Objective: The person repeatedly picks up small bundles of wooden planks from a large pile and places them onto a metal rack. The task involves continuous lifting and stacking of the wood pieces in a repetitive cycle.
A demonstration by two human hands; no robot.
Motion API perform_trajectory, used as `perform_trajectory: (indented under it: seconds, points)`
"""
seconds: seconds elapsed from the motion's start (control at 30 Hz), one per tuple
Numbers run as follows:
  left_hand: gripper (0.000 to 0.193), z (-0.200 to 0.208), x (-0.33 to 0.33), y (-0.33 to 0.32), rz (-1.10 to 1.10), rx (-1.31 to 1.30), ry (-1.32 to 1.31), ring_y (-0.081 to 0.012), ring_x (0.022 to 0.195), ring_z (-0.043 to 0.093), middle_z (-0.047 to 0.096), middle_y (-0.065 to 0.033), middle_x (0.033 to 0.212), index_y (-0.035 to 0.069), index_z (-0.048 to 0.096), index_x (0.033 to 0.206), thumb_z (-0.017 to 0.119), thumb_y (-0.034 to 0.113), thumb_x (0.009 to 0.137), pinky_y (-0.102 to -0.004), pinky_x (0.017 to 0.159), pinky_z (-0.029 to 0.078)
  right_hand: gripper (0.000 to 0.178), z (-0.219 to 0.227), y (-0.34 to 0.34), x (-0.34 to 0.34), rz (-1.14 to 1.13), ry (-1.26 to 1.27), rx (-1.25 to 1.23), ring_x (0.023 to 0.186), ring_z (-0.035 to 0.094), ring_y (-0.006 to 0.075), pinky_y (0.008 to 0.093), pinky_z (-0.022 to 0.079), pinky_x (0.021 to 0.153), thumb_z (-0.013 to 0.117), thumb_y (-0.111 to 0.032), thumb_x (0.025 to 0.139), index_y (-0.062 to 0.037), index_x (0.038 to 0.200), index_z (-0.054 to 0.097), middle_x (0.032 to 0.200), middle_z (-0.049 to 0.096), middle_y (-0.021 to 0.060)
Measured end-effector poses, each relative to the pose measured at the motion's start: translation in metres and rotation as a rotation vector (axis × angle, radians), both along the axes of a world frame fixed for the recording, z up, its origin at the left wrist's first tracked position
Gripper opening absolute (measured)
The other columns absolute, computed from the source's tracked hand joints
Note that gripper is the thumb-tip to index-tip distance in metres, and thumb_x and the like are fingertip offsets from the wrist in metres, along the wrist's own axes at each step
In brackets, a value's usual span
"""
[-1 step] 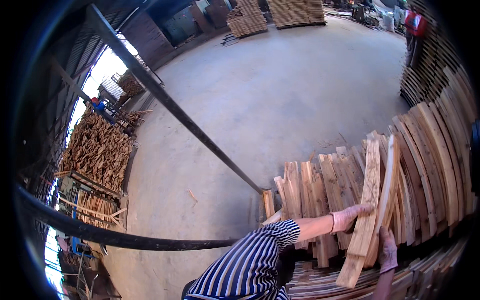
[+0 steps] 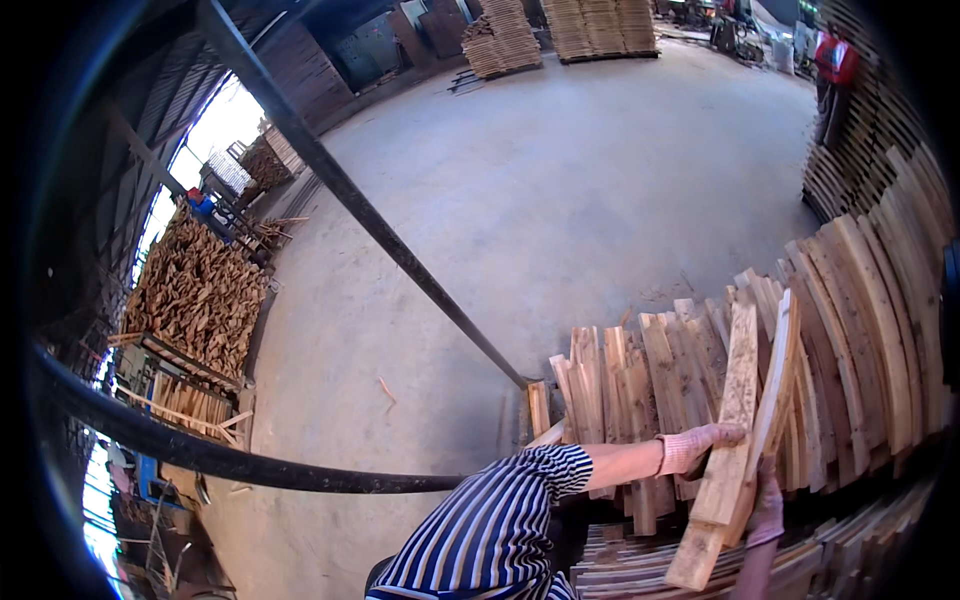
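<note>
My left hand (image 2: pixel 708 447), in a pinkish work glove, is closed on the left edge of a few rough wooden boards. One pale board (image 2: pixel 738 400) is on the near side. A second board (image 2: pixel 777 375) leans beside it, and the lower end of another board (image 2: pixel 697 555) sticks out below. My right hand (image 2: pixel 767 508), also gloved, is closed around the right side of the boards, lower down; its fingers are partly hidden. The boards stand tilted in front of a long row of upright boards (image 2: pixel 855 330).
More stacked boards (image 2: pixel 640 570) lie below my hands. Black metal bars (image 2: pixel 390 235) cross the left side over the concrete floor (image 2: pixel 560 180). A large wood pile (image 2: pixel 195 295) and a person in blue (image 2: pixel 203 207) are far left; a person in red (image 2: pixel 836 65) stands far right.
The held boards and both hands sit slightly lower in the picture. The view has shifted a little; my grip looks the same.
</note>
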State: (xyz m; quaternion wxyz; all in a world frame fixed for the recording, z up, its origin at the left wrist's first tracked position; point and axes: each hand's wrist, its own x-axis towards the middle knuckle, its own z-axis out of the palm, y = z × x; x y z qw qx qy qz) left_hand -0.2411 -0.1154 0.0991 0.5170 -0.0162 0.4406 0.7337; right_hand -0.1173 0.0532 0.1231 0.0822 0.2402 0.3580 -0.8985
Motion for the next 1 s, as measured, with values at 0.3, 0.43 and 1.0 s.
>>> perform_trajectory:
  seconds: [0.3, 0.43, 1.0]
  points:
    - [0.057, 0.104, 0.077, -0.053, -0.127, 0.053, 0.175, -0.0224, 0.101, 0.072, 0.071, -0.0153, 0.109, -0.003, 0.051, 0.14, 0.076, 0.012, 0.091, -0.0318, 0.088, 0.06, 0.044, 0.062, -0.002, 0.146, -0.141, 0.132, 0.366, 0.064, 0.067, 0.0182, 0.0338, 0.06, 0.057, 0.072, -0.041, 0.096, -0.0031, 0.116, 0.06, 0.086, 0.065, 0.0076]
    - [0.065, 0.14, 0.174, 0.006, 0.063, 0.341, 0.566, -0.0182, 0.094, 0.067, 0.068, -0.0175, 0.113, 0.003, 0.035, 0.153, 0.065, 0.0, 0.095, -0.0271, 0.079, 0.057, 0.073, 0.121, -0.028, 0.214, -0.219, 0.202, 0.595, 0.095, 0.067, 0.0177, 0.0311, 0.058, 0.079, 0.075, -0.018, 0.082, -0.002, 0.148, 0.046, 0.118, 0.066, 0.0077]
    - [0.045, 0.156, 0.321, 0.128, -0.481, 0.631, 1.001, -0.0237, 0.102, 0.07, 0.07, -0.0086, 0.109, 0.003, 0.062, 0.124, 0.076, 0.031, 0.091, -0.0393, 0.087, 0.058, 0.122, 0.224, -0.069, 0.426, -0.637, -0.34, 1.391, 0.138, 0.053, 0.0303, 0.0345, 0.045, 0.111, 0.086, -0.053, 0.075, -0.0078, 0.163, 0.015, 0.152, 0.05, 0.0189]
